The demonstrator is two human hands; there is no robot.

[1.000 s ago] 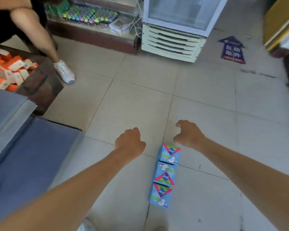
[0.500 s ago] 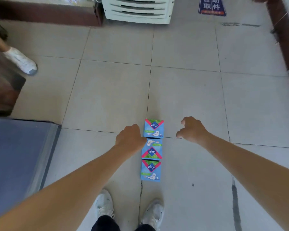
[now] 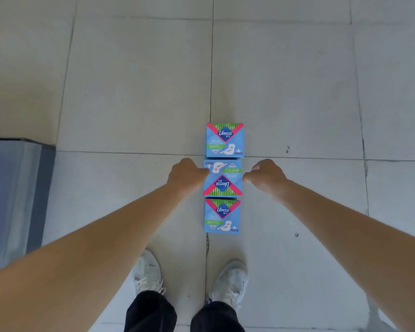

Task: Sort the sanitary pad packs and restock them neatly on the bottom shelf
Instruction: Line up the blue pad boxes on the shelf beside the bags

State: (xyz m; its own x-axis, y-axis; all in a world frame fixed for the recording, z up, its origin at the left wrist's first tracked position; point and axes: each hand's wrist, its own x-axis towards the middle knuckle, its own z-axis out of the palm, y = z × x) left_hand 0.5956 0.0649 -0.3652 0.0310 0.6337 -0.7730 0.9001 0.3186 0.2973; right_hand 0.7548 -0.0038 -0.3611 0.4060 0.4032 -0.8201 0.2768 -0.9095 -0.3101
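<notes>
Both hands have come down beside the middle pack [image 3: 222,180] of three pad packs lying in a column on the floor [image 3: 130,104] at frame centre. The left hand [image 3: 187,174] and right hand [image 3: 266,175] are each curled into a loose fist, holding nothing. Such packs look light, soft and film-slick, so squeezing the two side edges seems best.

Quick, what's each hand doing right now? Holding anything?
Left hand: closed, fingers curled at the left edge of the middle pack, no visible hold on it.
Right hand: closed, fingers curled beside the pack's right edge, empty.
</notes>
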